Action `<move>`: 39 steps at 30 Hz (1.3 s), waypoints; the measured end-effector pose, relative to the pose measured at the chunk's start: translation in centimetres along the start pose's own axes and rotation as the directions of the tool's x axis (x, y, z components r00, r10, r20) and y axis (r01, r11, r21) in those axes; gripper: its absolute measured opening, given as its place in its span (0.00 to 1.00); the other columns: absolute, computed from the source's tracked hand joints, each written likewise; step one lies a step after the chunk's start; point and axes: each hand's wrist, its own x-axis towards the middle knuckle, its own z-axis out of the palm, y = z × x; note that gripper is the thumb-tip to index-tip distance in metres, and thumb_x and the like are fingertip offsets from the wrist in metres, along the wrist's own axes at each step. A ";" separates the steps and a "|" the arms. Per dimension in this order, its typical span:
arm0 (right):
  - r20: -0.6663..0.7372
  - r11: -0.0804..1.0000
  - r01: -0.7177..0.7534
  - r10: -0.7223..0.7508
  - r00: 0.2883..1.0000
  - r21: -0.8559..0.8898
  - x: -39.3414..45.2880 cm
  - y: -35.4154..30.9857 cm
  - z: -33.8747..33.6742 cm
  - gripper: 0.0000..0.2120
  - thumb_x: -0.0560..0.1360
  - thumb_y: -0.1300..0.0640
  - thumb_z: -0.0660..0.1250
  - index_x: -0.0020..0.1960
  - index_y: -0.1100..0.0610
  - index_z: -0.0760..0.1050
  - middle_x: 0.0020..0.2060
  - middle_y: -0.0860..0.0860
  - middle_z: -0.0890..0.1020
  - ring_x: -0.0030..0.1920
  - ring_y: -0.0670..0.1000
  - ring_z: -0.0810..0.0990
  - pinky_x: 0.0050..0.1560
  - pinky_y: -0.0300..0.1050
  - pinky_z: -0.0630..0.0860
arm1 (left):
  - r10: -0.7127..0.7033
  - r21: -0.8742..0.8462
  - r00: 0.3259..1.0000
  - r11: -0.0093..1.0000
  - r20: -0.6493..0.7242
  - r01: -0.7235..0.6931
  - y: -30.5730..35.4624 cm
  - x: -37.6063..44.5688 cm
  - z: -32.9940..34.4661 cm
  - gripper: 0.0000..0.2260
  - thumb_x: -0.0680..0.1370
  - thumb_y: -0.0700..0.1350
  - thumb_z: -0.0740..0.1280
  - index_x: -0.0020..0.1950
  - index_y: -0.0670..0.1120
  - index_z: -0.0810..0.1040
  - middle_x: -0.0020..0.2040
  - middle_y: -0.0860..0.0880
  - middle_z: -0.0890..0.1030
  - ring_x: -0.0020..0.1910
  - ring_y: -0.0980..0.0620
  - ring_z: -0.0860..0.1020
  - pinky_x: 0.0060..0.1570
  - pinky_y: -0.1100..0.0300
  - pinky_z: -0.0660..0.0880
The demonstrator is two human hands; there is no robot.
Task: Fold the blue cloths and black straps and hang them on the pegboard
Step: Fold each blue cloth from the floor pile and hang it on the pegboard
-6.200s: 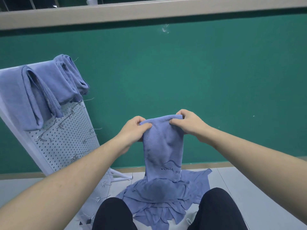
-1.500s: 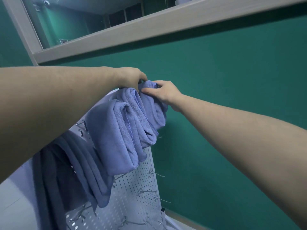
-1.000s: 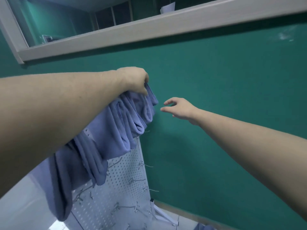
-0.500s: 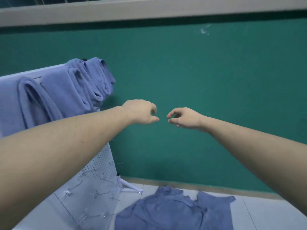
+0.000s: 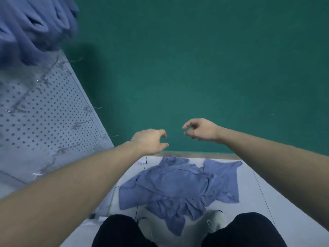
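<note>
Neither grip holds anything: the left hand (image 5: 149, 140), mid-frame, reaches forward with loosely curled fingers and the right hand (image 5: 201, 130), just beside it and slightly higher, does the same, both arms stretched out toward the green wall (image 5: 195, 59). At upper left, folded blue cloths (image 5: 33, 24) hang over the top of the pegboard (image 5: 44, 111); below the hands, a crumpled pile of blue cloths (image 5: 179, 184) lies on the floor (image 5: 277, 202) in front of the person's dark-trousered knees (image 5: 245, 229).

both bare hands hang in the air with loosely curled fingers, the left hand (image 5: 150, 141) near the right hand (image 5: 200, 129), holding nothing. below them a pile of blue cloths (image 5: 179, 184) lies crumpled on the pale floor (image 5: 288, 202). far left, folded cloths (image 5: 33, 24) hang over the pegboard (image 5: 44, 113).
</note>
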 end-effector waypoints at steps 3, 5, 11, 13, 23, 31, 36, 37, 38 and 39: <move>0.041 0.999 -0.048 0.047 0.998 0.014 3.2 3.8 3.1 0.10 0.78 0.57 0.69 0.58 0.53 0.78 0.40 0.47 0.79 0.35 0.44 0.75 0.34 0.30 0.69 | -0.034 -0.097 0.999 0.995 0.025 0.036 -1.4 3.0 4.7 0.19 0.80 0.59 0.64 0.69 0.57 0.72 0.65 0.55 0.78 0.61 0.50 0.77 0.57 0.55 0.74; 0.068 0.997 -0.082 0.081 0.994 0.011 5.4 6.6 5.4 0.11 0.78 0.57 0.69 0.60 0.53 0.79 0.44 0.47 0.81 0.37 0.43 0.76 0.37 0.30 0.69 | -0.058 -0.181 0.997 0.981 0.041 0.064 -2.3 5.0 8.1 0.18 0.80 0.57 0.65 0.69 0.55 0.73 0.64 0.54 0.79 0.60 0.49 0.78 0.56 0.56 0.74; 0.087 0.975 -0.221 0.222 0.971 -0.023 10.4 16.2 12.8 0.10 0.78 0.60 0.67 0.58 0.53 0.80 0.36 0.43 0.77 0.32 0.41 0.71 0.29 0.25 0.66 | -0.125 -0.411 0.981 0.894 0.151 0.177 -4.9 11.1 20.4 0.13 0.80 0.46 0.66 0.64 0.50 0.76 0.59 0.51 0.81 0.50 0.48 0.78 0.53 0.57 0.75; 0.140 0.965 -0.257 0.262 0.955 -0.058 11.5 19.4 15.3 0.10 0.78 0.58 0.66 0.58 0.51 0.79 0.44 0.46 0.79 0.38 0.46 0.75 0.34 0.26 0.69 | -0.148 -0.476 0.972 0.852 0.184 0.220 -5.5 13.0 24.8 0.13 0.79 0.42 0.67 0.63 0.48 0.77 0.58 0.50 0.81 0.55 0.48 0.79 0.55 0.59 0.74; 0.439 0.912 0.022 0.176 0.881 -0.410 13.8 30.1 25.2 0.26 0.78 0.51 0.67 0.75 0.50 0.66 0.71 0.52 0.70 0.71 0.56 0.69 0.64 0.48 0.69 | -0.057 -0.485 0.918 0.835 0.393 0.260 -5.0 17.3 40.1 0.07 0.83 0.44 0.62 0.59 0.46 0.76 0.56 0.45 0.77 0.59 0.42 0.76 0.62 0.46 0.72; 0.285 0.898 -0.168 0.300 0.911 -0.406 14.5 33.5 27.6 0.12 0.80 0.54 0.63 0.61 0.52 0.77 0.60 0.54 0.79 0.59 0.58 0.78 0.58 0.49 0.75 | -0.015 -0.065 0.923 0.997 0.383 0.043 -6.0 16.0 44.4 0.23 0.80 0.48 0.67 0.74 0.51 0.65 0.70 0.48 0.66 0.70 0.41 0.67 0.63 0.40 0.69; 0.235 0.966 -0.157 0.205 0.950 -0.206 13.4 32.2 25.8 0.07 0.81 0.57 0.60 0.52 0.53 0.77 0.50 0.49 0.79 0.48 0.54 0.77 0.49 0.47 0.73 | -0.115 -0.224 0.950 0.957 0.290 0.184 -6.7 15.8 43.5 0.10 0.82 0.46 0.60 0.61 0.48 0.76 0.61 0.46 0.77 0.58 0.41 0.76 0.57 0.46 0.73; 0.213 0.976 -0.138 0.172 0.962 -0.169 13.2 31.8 25.2 0.07 0.81 0.58 0.59 0.52 0.54 0.76 0.48 0.49 0.80 0.47 0.54 0.77 0.47 0.46 0.71 | -0.118 -0.289 0.952 0.936 0.283 0.201 -6.8 15.7 42.8 0.08 0.82 0.46 0.60 0.57 0.48 0.77 0.57 0.46 0.80 0.54 0.42 0.78 0.54 0.48 0.74; 0.199 0.982 -0.126 0.152 0.968 -0.139 13.0 31.2 24.6 0.05 0.81 0.58 0.59 0.52 0.54 0.74 0.46 0.50 0.80 0.44 0.54 0.76 0.43 0.44 0.69 | -0.108 -0.347 0.957 0.916 0.270 0.202 -7.1 15.6 42.0 0.07 0.81 0.46 0.60 0.53 0.48 0.77 0.52 0.46 0.81 0.50 0.42 0.79 0.51 0.49 0.75; 0.192 0.986 -0.124 0.144 0.971 -0.111 12.8 30.6 23.9 0.04 0.82 0.58 0.59 0.52 0.54 0.72 0.44 0.51 0.79 0.42 0.54 0.75 0.39 0.42 0.68 | -0.096 -0.397 0.961 0.897 0.260 0.197 -7.3 15.5 41.0 0.05 0.81 0.45 0.61 0.50 0.49 0.77 0.48 0.47 0.82 0.48 0.44 0.79 0.49 0.51 0.75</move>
